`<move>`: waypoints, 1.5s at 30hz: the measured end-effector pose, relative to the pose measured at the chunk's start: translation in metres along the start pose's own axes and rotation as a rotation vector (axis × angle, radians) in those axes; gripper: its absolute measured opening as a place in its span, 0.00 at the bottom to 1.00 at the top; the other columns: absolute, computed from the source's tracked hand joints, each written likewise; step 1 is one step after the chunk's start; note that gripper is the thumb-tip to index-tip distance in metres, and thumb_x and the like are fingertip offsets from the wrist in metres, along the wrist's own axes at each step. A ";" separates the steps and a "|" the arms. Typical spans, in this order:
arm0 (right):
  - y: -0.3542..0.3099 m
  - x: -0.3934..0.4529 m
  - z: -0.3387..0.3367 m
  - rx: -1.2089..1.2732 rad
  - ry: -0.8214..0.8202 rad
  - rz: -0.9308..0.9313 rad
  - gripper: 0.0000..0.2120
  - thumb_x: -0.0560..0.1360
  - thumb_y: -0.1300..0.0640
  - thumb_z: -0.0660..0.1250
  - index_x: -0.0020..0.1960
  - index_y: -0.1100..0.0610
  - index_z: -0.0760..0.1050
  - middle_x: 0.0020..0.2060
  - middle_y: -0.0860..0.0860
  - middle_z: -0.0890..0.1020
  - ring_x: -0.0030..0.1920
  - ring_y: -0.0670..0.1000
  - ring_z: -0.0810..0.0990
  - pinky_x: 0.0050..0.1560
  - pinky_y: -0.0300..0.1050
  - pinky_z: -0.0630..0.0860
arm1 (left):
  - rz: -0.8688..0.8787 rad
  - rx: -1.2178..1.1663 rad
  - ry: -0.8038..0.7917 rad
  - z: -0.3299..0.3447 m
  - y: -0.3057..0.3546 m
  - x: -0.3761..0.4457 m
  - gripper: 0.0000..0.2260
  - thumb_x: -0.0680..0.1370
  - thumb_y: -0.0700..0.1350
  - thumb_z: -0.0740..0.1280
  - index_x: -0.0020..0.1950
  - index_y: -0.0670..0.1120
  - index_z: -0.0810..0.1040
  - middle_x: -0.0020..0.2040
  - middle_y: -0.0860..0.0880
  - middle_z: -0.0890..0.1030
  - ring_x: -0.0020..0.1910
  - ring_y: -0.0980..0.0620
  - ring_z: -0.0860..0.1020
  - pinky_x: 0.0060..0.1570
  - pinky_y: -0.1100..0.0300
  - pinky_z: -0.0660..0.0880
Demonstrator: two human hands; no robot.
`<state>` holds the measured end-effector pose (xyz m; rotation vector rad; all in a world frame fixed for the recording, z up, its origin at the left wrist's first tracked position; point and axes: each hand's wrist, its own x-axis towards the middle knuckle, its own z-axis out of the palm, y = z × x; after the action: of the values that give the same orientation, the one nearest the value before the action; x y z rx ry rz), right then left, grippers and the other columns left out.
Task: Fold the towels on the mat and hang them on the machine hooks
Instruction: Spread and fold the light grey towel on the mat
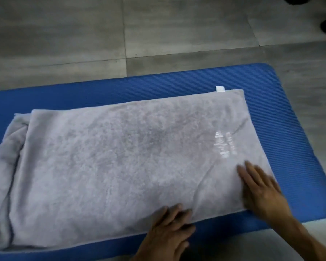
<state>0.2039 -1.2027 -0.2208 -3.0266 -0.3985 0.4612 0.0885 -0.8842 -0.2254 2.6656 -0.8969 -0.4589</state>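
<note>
Grey towel (pixel 111 162) lies folded on the blue mat (pixel 290 129), bunched at its left end; bare mat shows far and right. My left hand (pixel 169 228) rests flat on its near edge, fingers straight. My right hand (pixel 260 189) lies flat near the right corner. Grey tiled floor (pixel 158 31) beyond.

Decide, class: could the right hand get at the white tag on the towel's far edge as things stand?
Probably yes. The right hand lies flat on the towel, holding nothing, and only bare towel lies between it and the white tag.
</note>
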 end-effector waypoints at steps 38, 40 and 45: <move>-0.665 0.295 -0.038 0.523 -0.250 -0.297 0.14 0.74 0.63 0.65 0.58 0.56 0.79 0.50 0.53 0.82 0.44 0.53 0.82 0.42 0.42 0.80 | -1.502 -1.271 1.635 -0.056 -0.211 -0.341 0.11 0.73 0.30 0.65 0.40 0.44 0.81 0.39 0.51 0.82 0.38 0.54 0.75 0.43 0.60 0.73; -0.672 0.293 -0.046 0.695 -0.319 -0.409 0.19 0.73 0.67 0.65 0.61 0.54 0.78 0.54 0.52 0.81 0.48 0.50 0.80 0.43 0.36 0.76 | -1.575 -1.151 1.657 -0.055 -0.208 -0.346 0.11 0.74 0.30 0.64 0.40 0.43 0.82 0.39 0.50 0.82 0.40 0.54 0.77 0.48 0.57 0.74; -0.693 0.277 -0.050 0.644 -0.293 -0.565 0.20 0.73 0.70 0.61 0.62 0.56 0.77 0.61 0.50 0.76 0.57 0.48 0.76 0.55 0.38 0.73 | -1.720 -0.682 1.329 -0.026 -0.210 -0.362 0.04 0.71 0.47 0.65 0.42 0.51 0.80 0.46 0.49 0.81 0.47 0.48 0.79 0.52 0.50 0.77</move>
<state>0.3040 -0.4621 -0.1890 -2.1129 -0.8822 0.7909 -0.0636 -0.4947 -0.2054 1.6579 1.6036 0.6140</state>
